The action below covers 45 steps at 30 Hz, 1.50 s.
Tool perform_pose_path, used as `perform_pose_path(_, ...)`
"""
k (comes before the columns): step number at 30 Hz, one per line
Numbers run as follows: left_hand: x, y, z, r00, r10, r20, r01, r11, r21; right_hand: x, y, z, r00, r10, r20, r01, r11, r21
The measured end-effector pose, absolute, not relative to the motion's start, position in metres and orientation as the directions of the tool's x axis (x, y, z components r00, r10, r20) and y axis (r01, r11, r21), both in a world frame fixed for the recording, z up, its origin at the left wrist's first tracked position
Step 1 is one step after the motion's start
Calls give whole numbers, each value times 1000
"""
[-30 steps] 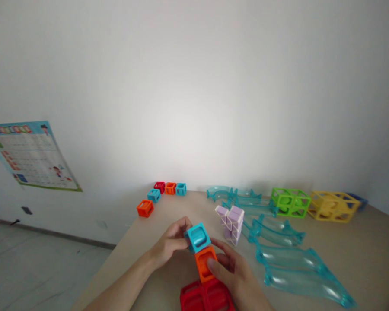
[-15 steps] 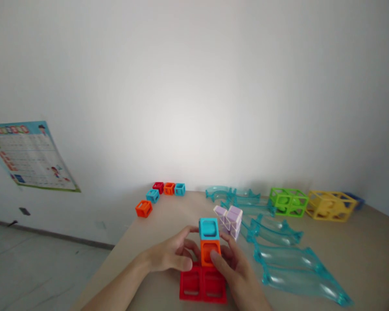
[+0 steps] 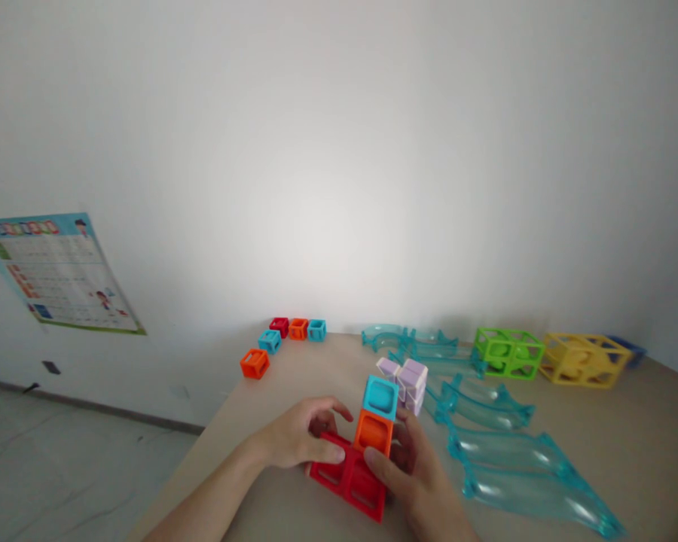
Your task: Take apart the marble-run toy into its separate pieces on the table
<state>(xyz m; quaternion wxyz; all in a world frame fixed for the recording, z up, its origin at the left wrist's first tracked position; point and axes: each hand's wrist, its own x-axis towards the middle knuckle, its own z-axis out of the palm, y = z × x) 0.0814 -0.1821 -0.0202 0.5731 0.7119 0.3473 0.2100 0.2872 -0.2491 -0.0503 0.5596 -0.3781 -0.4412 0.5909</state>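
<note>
Two joined red cubes [image 3: 347, 476] are tilted, their right end lower. On their right part stands an orange cube [image 3: 374, 433], topped by a light blue cube [image 3: 380, 397]. My left hand [image 3: 302, 436] holds the red pair at its upper left, thumb on the front and fingers curled behind. My right hand [image 3: 410, 470] grips the right side, its thumb at the seam between orange and red. Its other fingers are partly hidden behind the blocks. Just beyond the stack are lilac blocks [image 3: 412, 376].
Small cubes, among them an orange one [image 3: 255, 363], line the table's [image 3: 294, 380] back left. Clear teal track pieces [image 3: 520, 452] lie to the right. Behind them are a green frame block [image 3: 509, 352], a yellow one [image 3: 584, 360] and a blue piece [image 3: 627, 350].
The joined blocks have turned clockwise, with the blue and orange cubes shifted right. My left fingers have moved from beside the upper cubes to the red pair.
</note>
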Motion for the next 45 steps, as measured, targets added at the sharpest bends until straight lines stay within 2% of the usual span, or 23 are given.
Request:
perform_pose_path(9,85,-184,-16,575,818,-15,299,-192,935,287,-246,-55,-29,998,50,-283,40,-958)
perform_pose_path(20,86,-182,-20,574,818,37,239,-210,948,285,-246,-51,23,998,55,-236,59,-970)
perform_pose_path(23,87,-184,-19,560,828,28,268,-212,940,285,-246,-49,44,997,58,-221,66,-973)
perform_pose_path(25,84,-181,-19,513,855,75,294,-257,921,285,-247,-49,65,997,48,-209,61,-976)
perform_pose_path(29,70,-163,-27,241,929,281,431,-362,827,286,-247,-51,73,997,0,-226,17,-974)
perform_pose_path(31,62,-151,-34,54,921,385,571,-345,745,286,-246,-53,69,998,2,-221,18,-975)
perform_pose_path(33,55,-143,-39,-40,902,430,689,-287,665,286,-246,-54,66,998,13,-205,26,-978)
perform_pose_path(36,50,-140,-41,-76,913,402,768,-203,607,286,-246,-55,66,998,5,-198,18,-980)
perform_pose_path(40,47,-149,-36,-21,912,411,831,-213,514,286,-247,-54,64,998,-6,-221,8,-975)
perform_pose_path(45,40,-150,-34,-63,905,421,879,-149,453,286,-248,-55,53,999,6,-200,17,-980)
